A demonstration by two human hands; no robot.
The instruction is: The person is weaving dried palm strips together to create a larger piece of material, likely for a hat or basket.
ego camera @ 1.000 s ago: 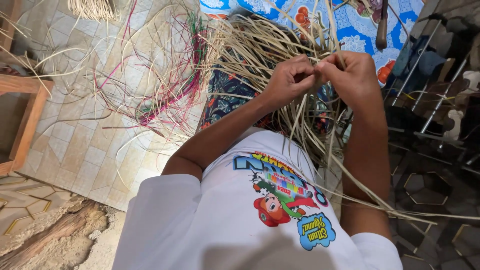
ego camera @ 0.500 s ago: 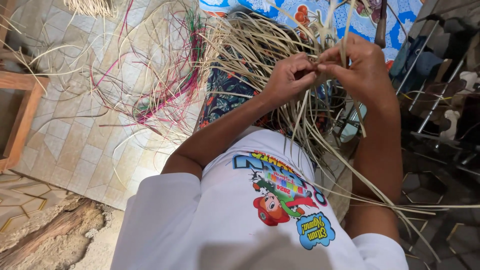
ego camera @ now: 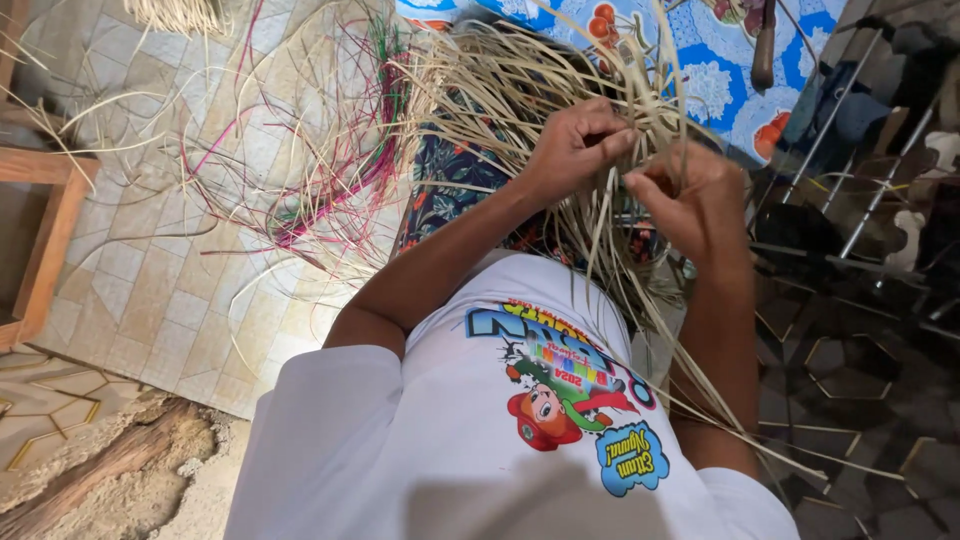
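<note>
Both grips are closed on pale straw strands (ego camera: 600, 215) in the upper middle of the frame. The left hand (ego camera: 575, 148) is curled tight, its fingertips pinching a few strands, and the right hand (ego camera: 690, 205) is folded round others just beside it. Compared with half a second ago, the hands are seen drawn slightly apart: then the fingers were meeting over one spot, now a small gap shows between them, with strands stretched across it. This is judged to mean that a strand is being pulled through or tightened in the weave, so the plaiting is under way rather than finished.

Outward from the hands, the bundle fans toward the upper left, where pink and green dyed strands (ego camera: 330, 190) are scattered over the tiled floor (ego camera: 150, 280). A blue patterned cloth (ego camera: 700, 60) is spread at the upper right, and a wooden frame (ego camera: 50, 240) is cut off at the left edge.

The woven piece itself is hidden behind the hands and forearms. The exact number of strands held cannot be told. The dark clutter at the right is hard to make out.
</note>
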